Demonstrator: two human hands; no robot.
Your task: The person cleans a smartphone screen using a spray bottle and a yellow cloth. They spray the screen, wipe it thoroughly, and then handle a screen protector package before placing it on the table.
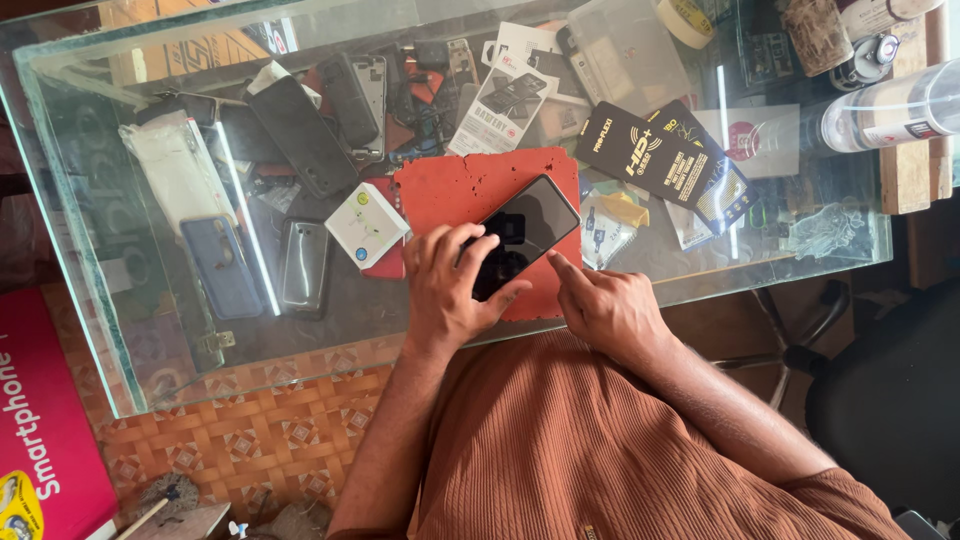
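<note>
A black smartphone (528, 226) lies screen up on a red mat (455, 190) on top of a glass counter (330, 335). My left hand (450, 285) rests on the near end of the phone, its fingers spread over the screen and edge. My right hand (605, 305) is beside it on the right, with the index finger stretched out and its tip touching the phone's lower right edge. The other fingers of that hand are curled in.
Under the glass lie several phones, phone cases and packets, among them a small white box (366, 224) and a black packet (655, 158). A clear bottle (880, 108) lies at the right. A pink box (40, 420) stands on the floor at the left, a black chair (890, 390) at the right.
</note>
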